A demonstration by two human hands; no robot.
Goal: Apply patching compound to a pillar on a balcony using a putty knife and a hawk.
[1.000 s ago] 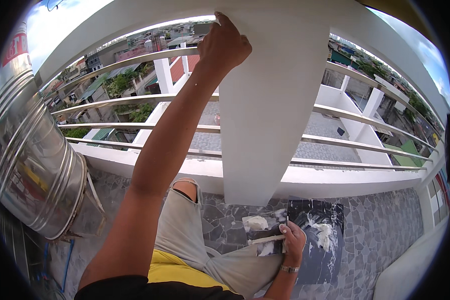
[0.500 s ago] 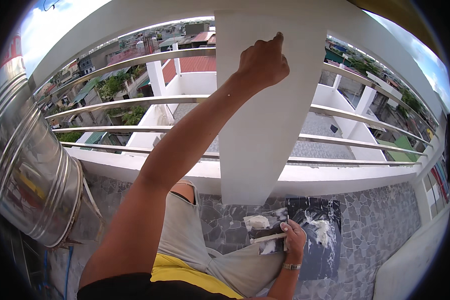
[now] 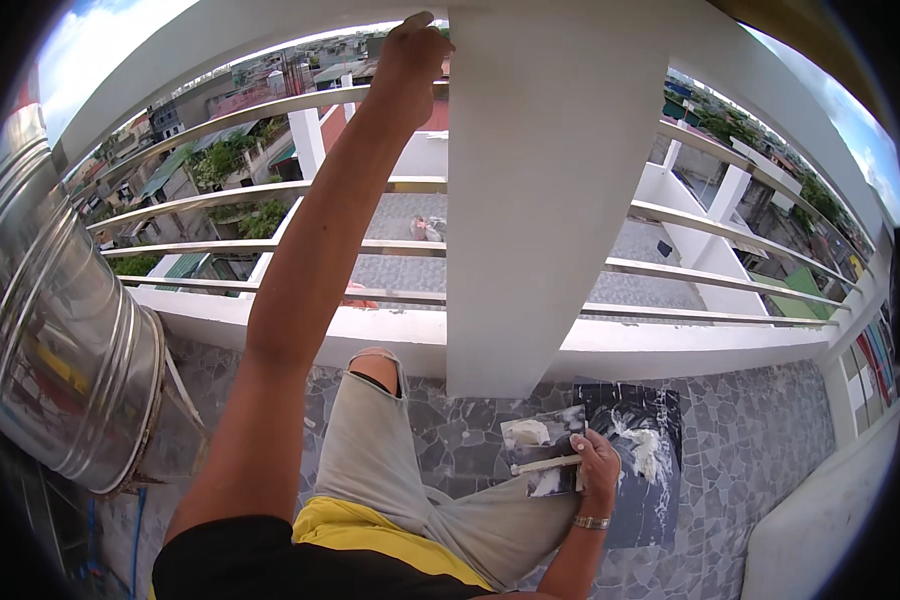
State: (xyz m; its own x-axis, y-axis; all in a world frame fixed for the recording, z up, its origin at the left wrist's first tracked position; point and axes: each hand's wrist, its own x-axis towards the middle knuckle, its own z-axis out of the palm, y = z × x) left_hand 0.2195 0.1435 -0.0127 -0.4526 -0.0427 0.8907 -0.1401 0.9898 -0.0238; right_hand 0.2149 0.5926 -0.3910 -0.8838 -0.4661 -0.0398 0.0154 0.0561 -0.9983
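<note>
A broad white pillar (image 3: 555, 200) rises from the low white ledge (image 3: 670, 345) of the balcony, with metal rails (image 3: 230, 195) running off to either side of it and rooftops far below. To the left a big ribbed steel tank (image 3: 55, 330) leans in over the stone-patterned floor (image 3: 760, 440).

The person sits on that floor close against the ledge, one knee up in grey shorts (image 3: 370, 450). The left arm goes straight up, and the left hand (image 3: 410, 55) is at the pillar's upper left edge, fingers (image 3: 415, 25) bunched and curled together against the corner of the white surface. Whether something thin is pinched in them I cannot tell; the hand's back hides the palm.

Down by the pillar's foot, a dark mixing board (image 3: 645, 470) lies flat on the floor, smeared with white putty (image 3: 645, 450). The right hand (image 3: 598, 470) rests at the board's left edge, wrist bangle showing, with fingers (image 3: 585, 445) closed round a flat putty trowel (image 3: 542, 455). The trowel sticks out to the left of the fingers, lying roughly level (blade face up), and a lump of the white paste sits on its far corner, away from the knuckles.
</note>
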